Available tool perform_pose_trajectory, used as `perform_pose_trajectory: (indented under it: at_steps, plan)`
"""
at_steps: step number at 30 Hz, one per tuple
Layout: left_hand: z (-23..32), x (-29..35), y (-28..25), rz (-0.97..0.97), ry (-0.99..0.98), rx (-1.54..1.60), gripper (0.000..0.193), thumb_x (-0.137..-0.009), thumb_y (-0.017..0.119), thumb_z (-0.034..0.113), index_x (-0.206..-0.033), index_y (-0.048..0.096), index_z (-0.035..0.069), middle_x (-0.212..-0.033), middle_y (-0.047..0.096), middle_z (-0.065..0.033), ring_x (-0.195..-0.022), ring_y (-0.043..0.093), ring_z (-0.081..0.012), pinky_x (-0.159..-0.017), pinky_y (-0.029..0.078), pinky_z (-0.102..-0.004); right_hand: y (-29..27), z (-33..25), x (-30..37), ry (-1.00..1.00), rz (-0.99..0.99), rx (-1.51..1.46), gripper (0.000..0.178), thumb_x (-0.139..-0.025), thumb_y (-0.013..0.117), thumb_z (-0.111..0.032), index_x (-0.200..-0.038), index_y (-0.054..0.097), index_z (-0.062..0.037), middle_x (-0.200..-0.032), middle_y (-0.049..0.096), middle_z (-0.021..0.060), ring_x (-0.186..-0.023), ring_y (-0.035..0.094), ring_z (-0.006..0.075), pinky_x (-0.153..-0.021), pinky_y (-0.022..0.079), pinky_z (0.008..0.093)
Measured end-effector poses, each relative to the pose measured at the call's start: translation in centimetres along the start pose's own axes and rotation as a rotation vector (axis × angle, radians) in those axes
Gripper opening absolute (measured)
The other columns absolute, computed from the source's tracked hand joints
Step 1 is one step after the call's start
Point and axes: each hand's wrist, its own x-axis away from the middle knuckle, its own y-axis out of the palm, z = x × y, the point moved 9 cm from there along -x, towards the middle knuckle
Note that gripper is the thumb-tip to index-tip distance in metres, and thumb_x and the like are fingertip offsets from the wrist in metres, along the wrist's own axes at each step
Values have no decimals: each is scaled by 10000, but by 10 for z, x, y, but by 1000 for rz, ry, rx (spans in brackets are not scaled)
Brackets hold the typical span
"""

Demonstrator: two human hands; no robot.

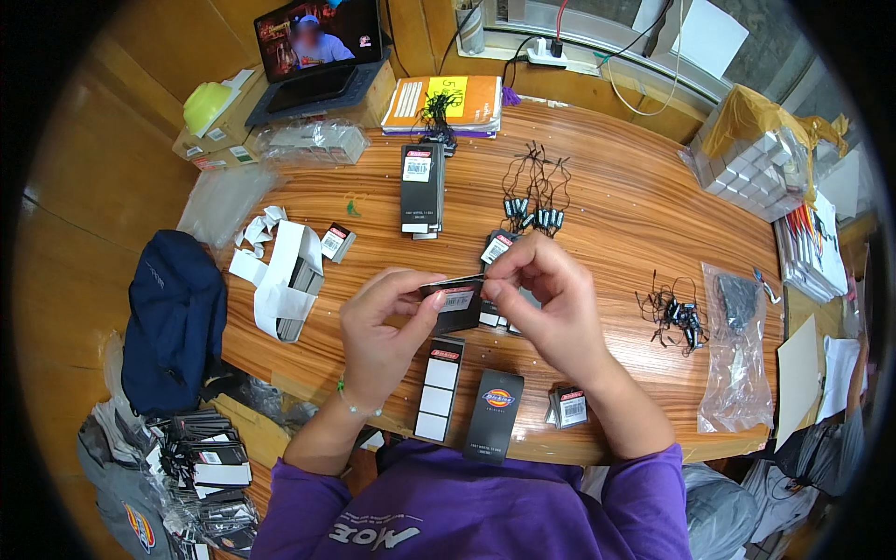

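My left hand (387, 317) is closed on a black hang tag (457, 320) with a white label sticker, thumb on its face. My right hand (551, 289) pinches at the tag's upper right end; what lies between its fingertips is too small to make out. Partly hidden behind my right hand is a stack of black tags (497, 245). Nearer me lie a tag with white panels (439, 387) and a black tag with a coloured emblem (492, 415). A few small stickered tags (571, 409) sit beneath my right forearm. Black looped strings (534, 210) lie fanned out beyond my hands.
Another black tag stack (422, 196) stands farther back. At left are an opened white wrapper of tags (297, 280) and small cards (338, 243). A string heap (679, 317) and plastic bag (737, 364) lie right. A playing tablet (317, 42) stands at the back left.
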Motion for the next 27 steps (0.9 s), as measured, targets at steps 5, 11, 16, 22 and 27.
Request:
perform_pose_trajectory:
  at_steps: [5, 11, 16, 22, 27]
  plan:
    - [-4, 1, -2, 23, -30, 70, 141, -786, 617, -32, -926, 604, -38, -873, 599, -71, -737, 627, -118, -599, 515, -203, 15, -30, 6, -298, -1, 453, 84, -727, 584, 51, -788, 551, 5, -703, 573, 87, -615, 571, 176, -558, 453, 271]
    - [-1, 4, 5, -8, -23, 74, 123, -785, 610, -43, -908, 597, -47, -846, 586, -71, -712, 628, -110, -542, 522, -192, 19, -25, 9, -322, 4, 416, 98, -701, 578, 58, -758, 519, 4, -687, 549, 123, -620, 558, 265, -543, 443, 328]
    - [0, 6, 7, -22, -33, 95, 115, -780, 606, -60, -894, 592, -54, -831, 564, -64, -693, 619, -104, -516, 524, -188, 23, -23, 11, -346, -28, 465, 126, -674, 587, 102, -750, 530, 20, -709, 568, 111, -643, 588, 205, -578, 469, 287]
    - [0, 8, 8, -35, -24, 88, 110, -775, 605, -74, -882, 588, -57, -819, 545, -53, -681, 608, -94, -515, 524, -186, 26, -19, 14, -418, -10, 473, 152, -649, 601, 113, -718, 502, 20, -702, 560, 122, -639, 582, 237, -572, 469, 292]
    - [7, 6, 9, -42, 8, 29, 120, -763, 616, -74, -877, 592, -47, -800, 548, -53, -664, 603, -91, -520, 515, -194, 24, -9, 16, -368, 31, 399, 129, -670, 595, 98, -719, 506, 18, -702, 564, 117, -641, 581, 213, -580, 466, 280]
